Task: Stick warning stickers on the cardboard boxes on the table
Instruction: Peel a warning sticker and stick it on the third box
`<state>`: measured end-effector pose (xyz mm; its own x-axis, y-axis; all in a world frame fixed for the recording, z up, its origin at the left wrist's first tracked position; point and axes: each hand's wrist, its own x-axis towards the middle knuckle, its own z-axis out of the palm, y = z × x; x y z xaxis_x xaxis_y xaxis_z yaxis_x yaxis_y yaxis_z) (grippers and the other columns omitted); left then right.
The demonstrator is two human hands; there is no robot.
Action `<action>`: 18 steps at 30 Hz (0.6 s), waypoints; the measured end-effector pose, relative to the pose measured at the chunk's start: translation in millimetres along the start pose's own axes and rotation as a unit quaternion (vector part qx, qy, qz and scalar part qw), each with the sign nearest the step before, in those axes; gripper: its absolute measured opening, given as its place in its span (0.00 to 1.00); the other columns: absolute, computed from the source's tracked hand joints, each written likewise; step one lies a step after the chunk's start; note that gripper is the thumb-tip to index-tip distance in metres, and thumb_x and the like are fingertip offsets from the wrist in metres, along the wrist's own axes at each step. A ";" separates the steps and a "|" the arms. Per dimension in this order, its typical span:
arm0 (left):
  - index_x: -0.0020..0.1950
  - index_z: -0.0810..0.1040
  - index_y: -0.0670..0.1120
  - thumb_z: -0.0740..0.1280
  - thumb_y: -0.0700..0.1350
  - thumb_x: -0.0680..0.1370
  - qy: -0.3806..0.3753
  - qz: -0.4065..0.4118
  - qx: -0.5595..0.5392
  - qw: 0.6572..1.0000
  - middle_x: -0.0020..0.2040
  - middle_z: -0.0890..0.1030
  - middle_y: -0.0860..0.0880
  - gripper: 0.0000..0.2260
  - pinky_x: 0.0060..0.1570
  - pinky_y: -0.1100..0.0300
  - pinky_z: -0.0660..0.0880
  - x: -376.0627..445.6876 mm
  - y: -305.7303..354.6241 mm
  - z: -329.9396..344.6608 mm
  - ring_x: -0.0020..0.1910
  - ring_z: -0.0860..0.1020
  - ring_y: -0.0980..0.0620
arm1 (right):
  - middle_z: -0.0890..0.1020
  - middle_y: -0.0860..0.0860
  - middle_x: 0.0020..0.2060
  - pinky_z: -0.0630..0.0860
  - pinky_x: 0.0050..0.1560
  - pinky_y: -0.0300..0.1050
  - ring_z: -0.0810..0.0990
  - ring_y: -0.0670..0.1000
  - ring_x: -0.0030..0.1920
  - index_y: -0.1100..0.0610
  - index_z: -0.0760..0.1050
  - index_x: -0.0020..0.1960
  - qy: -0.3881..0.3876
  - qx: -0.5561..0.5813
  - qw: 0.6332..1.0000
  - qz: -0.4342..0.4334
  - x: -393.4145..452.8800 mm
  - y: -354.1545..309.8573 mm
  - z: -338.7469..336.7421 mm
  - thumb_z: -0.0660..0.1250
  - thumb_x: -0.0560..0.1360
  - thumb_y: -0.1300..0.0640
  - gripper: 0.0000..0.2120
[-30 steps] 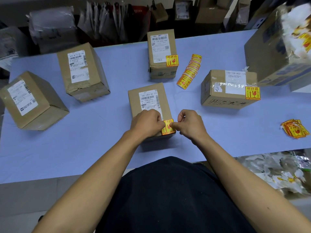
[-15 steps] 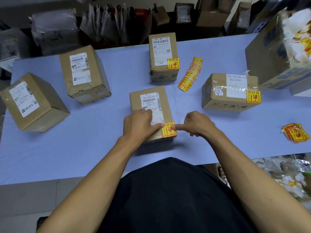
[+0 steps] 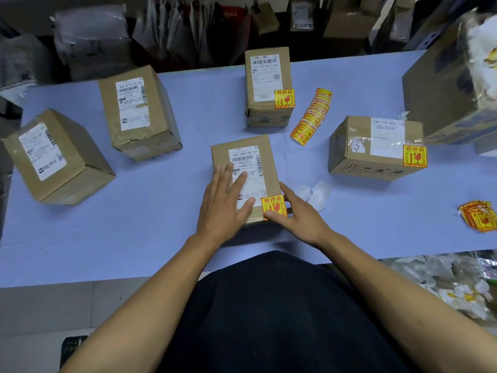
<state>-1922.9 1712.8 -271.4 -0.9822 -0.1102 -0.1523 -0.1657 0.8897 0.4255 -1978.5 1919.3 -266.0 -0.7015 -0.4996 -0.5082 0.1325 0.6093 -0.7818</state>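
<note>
Both hands flat, fingers spread: left hand on the middle box, right hand against its stickered corner. Two boxes right of it are labelled, two left of it aren't. Sticker strip behind-right.

Five brown cardboard boxes on the pale blue counter, each with a white shipping label on top. Nearest box upright, red-and-yellow warning sticker on its near right corner. Far box and right box stickered likewise. Left box and back-left box tilted, unstickered. Strip of loose stickers between far and right boxes; small pile at right edge.
</note>
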 end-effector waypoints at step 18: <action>0.76 0.64 0.54 0.67 0.63 0.71 0.014 -0.347 -0.487 0.801 0.65 0.80 0.52 0.35 0.61 0.48 0.77 35.7 1.9 -0.7 0.57 0.81 0.51 | 0.70 0.47 0.74 0.70 0.71 0.57 0.74 0.52 0.70 0.45 0.53 0.80 0.051 0.166 0.979 0.106 66.9 -29.9 9.1 0.60 0.73 0.30 0.41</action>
<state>-1958.3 1710.2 -275.4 -0.6227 -0.4504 -0.6398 -0.6506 -0.1561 0.7432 -2023.1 1862.1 -280.0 -0.6977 -0.3093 -0.6462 0.4913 0.4499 -0.7458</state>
